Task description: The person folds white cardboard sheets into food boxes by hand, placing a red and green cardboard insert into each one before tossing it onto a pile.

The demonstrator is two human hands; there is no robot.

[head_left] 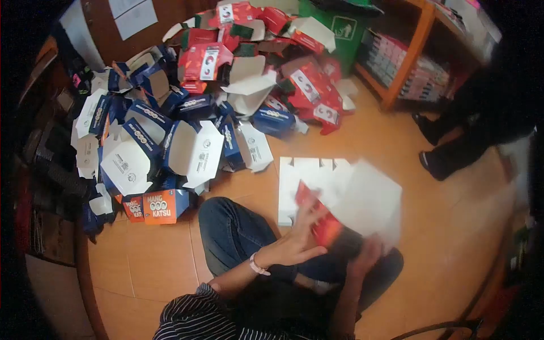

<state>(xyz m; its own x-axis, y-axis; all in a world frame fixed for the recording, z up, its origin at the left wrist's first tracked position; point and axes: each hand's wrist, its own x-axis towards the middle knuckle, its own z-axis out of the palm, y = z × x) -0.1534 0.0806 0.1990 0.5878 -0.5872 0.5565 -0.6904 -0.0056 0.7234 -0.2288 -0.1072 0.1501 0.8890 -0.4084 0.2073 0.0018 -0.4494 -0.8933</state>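
A partly folded carton [327, 228], red and black outside and white inside, is held above my lap and smeared by motion. My right hand [367, 258] grips its near right edge by the dark panel, though the fingers are blurred. On the red panel lie the outstretched fingers of my left hand [300, 238], thumb spread apart; a pale band circles that wrist. Beyond and partly beneath the carton, flat white carton blanks [288, 187] with notched edges rest on the floor.
A heap of blue cartons [195, 106] and red cartons [309, 85] spreads across the floor ahead and left. Behind stands a green bin [340, 34]. To the right are a wooden shelf [412, 56] with stacked packs and another person's dark shoes [433, 164].
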